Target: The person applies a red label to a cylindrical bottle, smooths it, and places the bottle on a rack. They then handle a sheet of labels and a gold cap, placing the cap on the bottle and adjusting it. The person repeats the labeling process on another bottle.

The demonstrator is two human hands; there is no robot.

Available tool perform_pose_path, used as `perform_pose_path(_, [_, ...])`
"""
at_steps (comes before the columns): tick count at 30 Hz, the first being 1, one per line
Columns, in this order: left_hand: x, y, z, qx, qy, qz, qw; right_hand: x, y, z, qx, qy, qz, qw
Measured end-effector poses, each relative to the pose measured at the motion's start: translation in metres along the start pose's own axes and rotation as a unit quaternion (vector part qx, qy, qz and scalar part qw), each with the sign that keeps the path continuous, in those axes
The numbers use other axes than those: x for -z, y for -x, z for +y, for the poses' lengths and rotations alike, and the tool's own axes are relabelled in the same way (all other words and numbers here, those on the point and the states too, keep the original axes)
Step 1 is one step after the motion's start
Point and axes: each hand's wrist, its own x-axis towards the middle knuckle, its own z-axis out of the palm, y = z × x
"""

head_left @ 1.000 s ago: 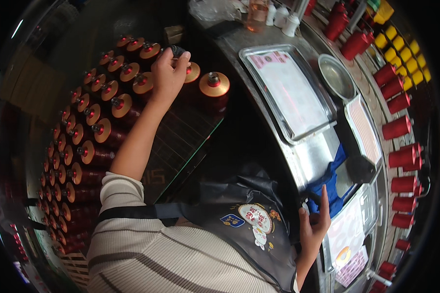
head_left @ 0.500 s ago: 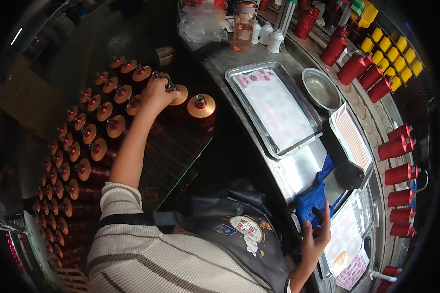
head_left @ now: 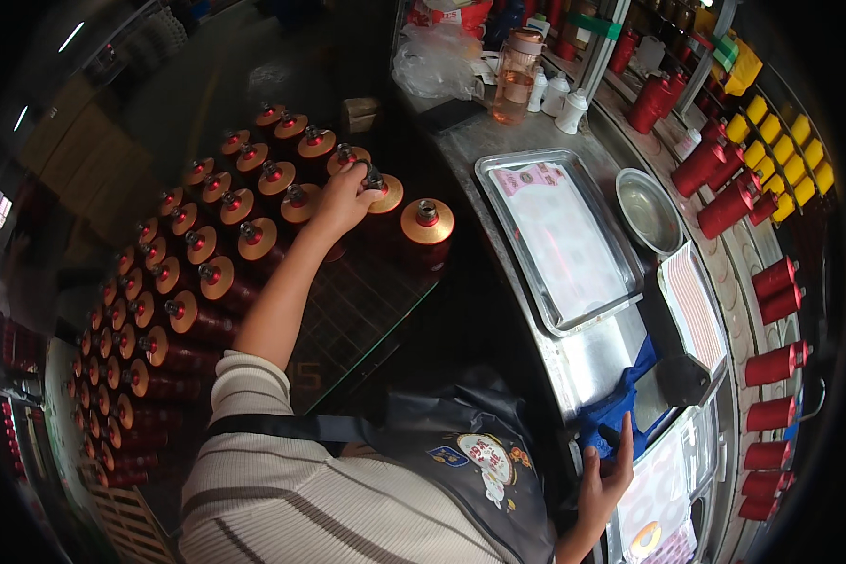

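My left hand reaches out over a crate of red cans with gold tops and red caps. Its fingers close on the cap of one can in the near row. Another can stands alone just to the right of it. My right hand rests low at the edge of the steel counter, fingers apart, touching a blue cloth and holding nothing.
On the counter lie a steel tray with a printed sheet, a round steel bowl and a stack of striped sheets. Red cans and yellow caps line the conveyor at right. A bottle stands at the back.
The view has tilted so everything sits lower in the picture. My left hand has stayed on the can cap. My right hand has shifted slightly along the counter edge by the blue cloth.
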Motion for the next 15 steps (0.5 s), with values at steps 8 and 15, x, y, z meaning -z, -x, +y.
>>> perform_pose_path(8, [0.003,-0.002,-0.011,-0.029,0.019,0.01,0.999,0.0,-0.001,-0.004,-0.01,-0.008,-0.022,1.0])
perform_pose_path(15, [0.014,-0.002,0.024,-0.07,0.021,0.086,0.994,-0.002,0.001,0.0,-0.013,-0.037,0.01,0.999])
